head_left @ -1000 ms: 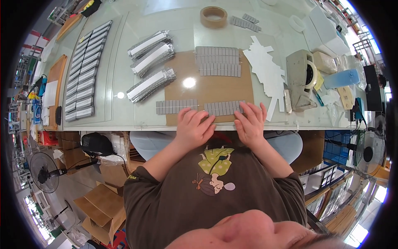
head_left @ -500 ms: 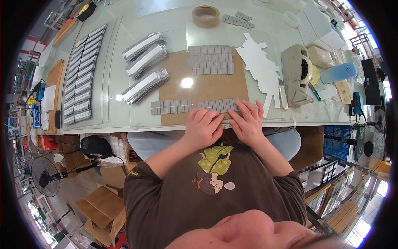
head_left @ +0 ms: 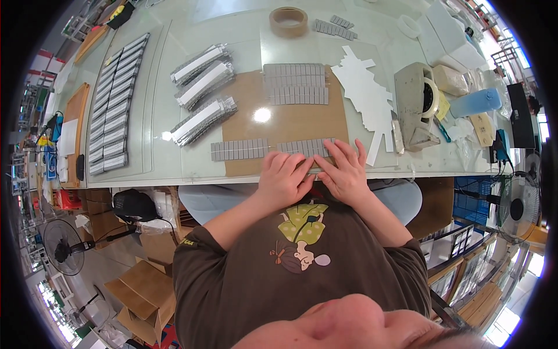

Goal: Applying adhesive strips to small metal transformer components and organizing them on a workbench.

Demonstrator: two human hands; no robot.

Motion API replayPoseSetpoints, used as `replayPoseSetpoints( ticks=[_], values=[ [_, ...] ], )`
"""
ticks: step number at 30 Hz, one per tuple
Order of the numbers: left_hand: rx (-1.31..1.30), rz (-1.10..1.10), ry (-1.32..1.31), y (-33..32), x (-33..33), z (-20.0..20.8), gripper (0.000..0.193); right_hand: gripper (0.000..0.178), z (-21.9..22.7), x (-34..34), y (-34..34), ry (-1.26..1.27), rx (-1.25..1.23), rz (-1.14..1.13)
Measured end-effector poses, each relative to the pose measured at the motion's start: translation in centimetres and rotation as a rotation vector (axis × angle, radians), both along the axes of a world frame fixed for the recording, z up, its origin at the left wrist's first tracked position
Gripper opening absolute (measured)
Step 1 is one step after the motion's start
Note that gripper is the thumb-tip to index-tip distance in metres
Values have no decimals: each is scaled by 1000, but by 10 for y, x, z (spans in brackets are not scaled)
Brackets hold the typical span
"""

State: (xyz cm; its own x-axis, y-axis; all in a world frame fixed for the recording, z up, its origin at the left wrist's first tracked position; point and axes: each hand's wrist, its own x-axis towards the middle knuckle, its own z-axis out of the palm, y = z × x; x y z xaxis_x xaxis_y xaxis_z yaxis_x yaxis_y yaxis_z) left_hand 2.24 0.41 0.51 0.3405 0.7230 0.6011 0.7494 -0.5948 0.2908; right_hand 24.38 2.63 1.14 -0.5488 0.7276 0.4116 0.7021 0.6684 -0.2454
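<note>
A grey segmented strip [head_left: 301, 148] lies near the front edge of the table, with both of my hands along its lower right part. My left hand [head_left: 285, 179] has its fingers bent together at the strip's lower edge; what is between them, if anything, is hidden. Over the strip's right end, my right hand [head_left: 345, 170] rests with fingers spread and the index fingertip close to the left fingertips. A matching grey strip [head_left: 239, 150] lies to the left in line with it. More grey strips [head_left: 296, 84] lie farther back on the brown sheet [head_left: 256, 125].
Bundled strips with white bands [head_left: 206, 119] lie left, beside long stacked strips [head_left: 119, 104]. A pile of white paper strips [head_left: 363, 93] is to the right, then a tape dispenser [head_left: 414, 107] and blue bottle [head_left: 476, 102]. A tape roll [head_left: 289, 22] sits behind.
My right hand has shifted slightly left, and its index finger now reaches closer to the left fingertips. The left hand and the strips look nearly unmoved.
</note>
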Motion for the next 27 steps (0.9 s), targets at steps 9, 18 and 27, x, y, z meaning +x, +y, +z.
replayPoseSetpoints(
  ticks=[9, 18, 27],
  values=[
    [11, -23, -44, -1, -4, -6, 37, 39, 0, -1, 0, -39, 4, 1],
    [7, -30, -41, -1, -5, -6, 37, 40, 4, -3, 0, -49, -21, 18],
    [15, -3, 8, 0, -1, 0, 40, 38, -1, -1, -1, -7, 25, -23]
  ],
)
